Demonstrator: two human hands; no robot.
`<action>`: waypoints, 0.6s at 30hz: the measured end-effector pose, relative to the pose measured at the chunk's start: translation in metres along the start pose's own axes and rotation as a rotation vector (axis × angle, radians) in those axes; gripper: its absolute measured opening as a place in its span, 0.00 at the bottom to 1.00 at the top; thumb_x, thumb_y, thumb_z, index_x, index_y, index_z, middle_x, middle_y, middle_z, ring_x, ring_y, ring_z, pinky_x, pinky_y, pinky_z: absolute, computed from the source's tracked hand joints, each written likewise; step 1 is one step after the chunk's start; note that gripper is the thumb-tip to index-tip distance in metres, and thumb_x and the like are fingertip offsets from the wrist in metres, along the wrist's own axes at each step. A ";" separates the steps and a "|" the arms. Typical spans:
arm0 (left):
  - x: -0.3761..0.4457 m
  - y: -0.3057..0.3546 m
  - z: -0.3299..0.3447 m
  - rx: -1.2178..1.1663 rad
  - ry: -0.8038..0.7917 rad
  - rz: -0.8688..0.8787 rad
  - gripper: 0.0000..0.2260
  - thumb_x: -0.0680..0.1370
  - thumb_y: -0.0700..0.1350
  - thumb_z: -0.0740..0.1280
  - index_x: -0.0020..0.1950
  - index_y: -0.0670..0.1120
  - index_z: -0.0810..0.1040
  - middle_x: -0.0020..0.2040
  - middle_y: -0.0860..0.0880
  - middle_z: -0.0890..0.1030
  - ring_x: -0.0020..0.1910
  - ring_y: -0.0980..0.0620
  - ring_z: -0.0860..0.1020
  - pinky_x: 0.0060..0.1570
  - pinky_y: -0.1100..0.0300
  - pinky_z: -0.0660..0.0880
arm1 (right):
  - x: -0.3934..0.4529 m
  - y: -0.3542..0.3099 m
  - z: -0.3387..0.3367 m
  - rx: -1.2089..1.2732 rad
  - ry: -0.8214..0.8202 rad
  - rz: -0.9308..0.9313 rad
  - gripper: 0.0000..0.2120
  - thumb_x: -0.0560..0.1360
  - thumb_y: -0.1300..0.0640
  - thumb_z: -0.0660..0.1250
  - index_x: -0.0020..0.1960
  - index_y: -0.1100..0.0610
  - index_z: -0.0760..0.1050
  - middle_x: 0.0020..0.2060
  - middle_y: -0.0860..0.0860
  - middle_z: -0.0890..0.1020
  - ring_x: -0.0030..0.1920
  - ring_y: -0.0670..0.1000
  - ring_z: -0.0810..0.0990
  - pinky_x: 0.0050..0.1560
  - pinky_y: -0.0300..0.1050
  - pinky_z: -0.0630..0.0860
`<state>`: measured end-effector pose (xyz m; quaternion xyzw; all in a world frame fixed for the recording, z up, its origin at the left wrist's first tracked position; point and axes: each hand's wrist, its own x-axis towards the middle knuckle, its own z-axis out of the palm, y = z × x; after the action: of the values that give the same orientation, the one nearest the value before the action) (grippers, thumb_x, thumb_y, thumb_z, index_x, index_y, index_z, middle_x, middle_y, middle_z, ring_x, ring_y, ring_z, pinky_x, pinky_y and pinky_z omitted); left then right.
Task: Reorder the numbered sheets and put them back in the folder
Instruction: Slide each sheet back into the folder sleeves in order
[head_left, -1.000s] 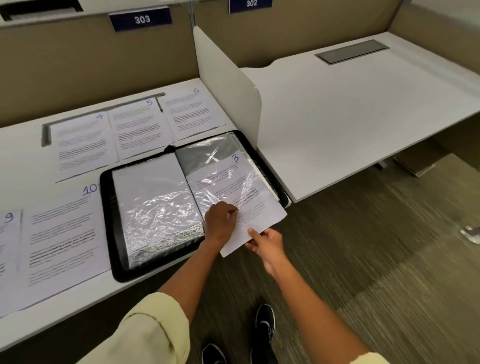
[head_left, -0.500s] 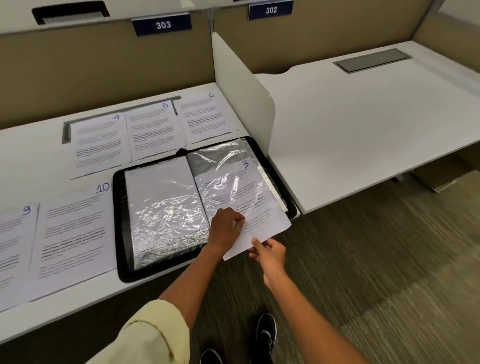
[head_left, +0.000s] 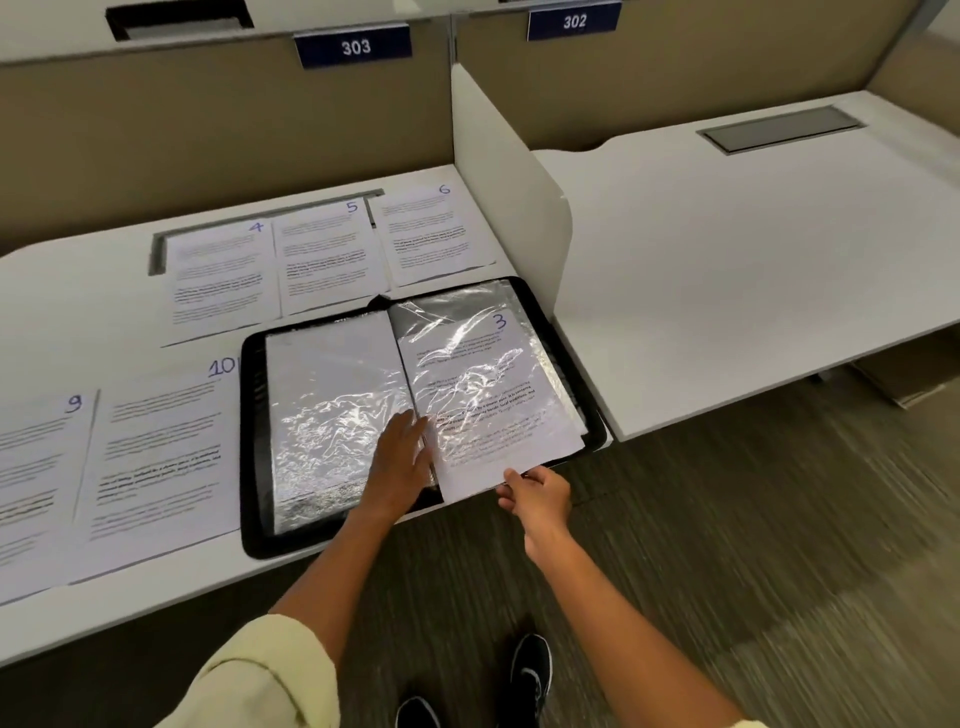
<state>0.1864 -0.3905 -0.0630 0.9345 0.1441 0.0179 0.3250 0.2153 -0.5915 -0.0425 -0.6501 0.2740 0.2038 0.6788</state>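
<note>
Sheet 3 (head_left: 483, 395) sits half in the folder (head_left: 260, 467) sleeve, long axis toward 12 o'clock from right hand (head_left: 535, 496) pinching its near edge; left hand (head_left: 402, 457) flat, holding nothing.

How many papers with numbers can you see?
6: sheet 4, sheet 5, sheet 6 at the back, sheet 9, sheet 10 left, sheet 3 in the folder. Others may be hidden.

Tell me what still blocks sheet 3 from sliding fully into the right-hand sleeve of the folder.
Nothing visible blocks it. Sheet 3 is already mostly under the plastic sleeve of the folder; only its near corner sticks out. The right hand pinches that corner; the left hand rests flat at the sleeve's opening.
</note>
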 end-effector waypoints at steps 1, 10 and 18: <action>-0.001 -0.004 0.000 0.013 -0.041 0.023 0.23 0.82 0.46 0.59 0.77 0.44 0.64 0.79 0.44 0.58 0.79 0.45 0.54 0.76 0.49 0.53 | 0.001 0.000 0.001 0.005 0.006 0.002 0.03 0.77 0.64 0.71 0.51 0.62 0.80 0.45 0.58 0.85 0.42 0.52 0.85 0.40 0.40 0.81; 0.001 -0.011 0.004 0.031 -0.128 0.063 0.38 0.74 0.64 0.45 0.80 0.45 0.54 0.80 0.48 0.49 0.79 0.45 0.43 0.75 0.46 0.42 | 0.007 -0.010 0.013 0.040 0.053 -0.004 0.03 0.76 0.66 0.72 0.49 0.63 0.79 0.44 0.60 0.84 0.42 0.54 0.87 0.42 0.43 0.83; 0.000 -0.011 0.007 0.042 -0.136 0.059 0.31 0.78 0.54 0.52 0.81 0.46 0.51 0.79 0.53 0.44 0.77 0.52 0.38 0.75 0.50 0.38 | 0.011 -0.023 0.028 -0.041 0.096 -0.022 0.05 0.76 0.63 0.73 0.43 0.59 0.78 0.41 0.56 0.84 0.39 0.51 0.84 0.41 0.45 0.83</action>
<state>0.1847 -0.3859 -0.0750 0.9440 0.0944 -0.0391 0.3138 0.2417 -0.5667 -0.0316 -0.6760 0.2947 0.1708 0.6535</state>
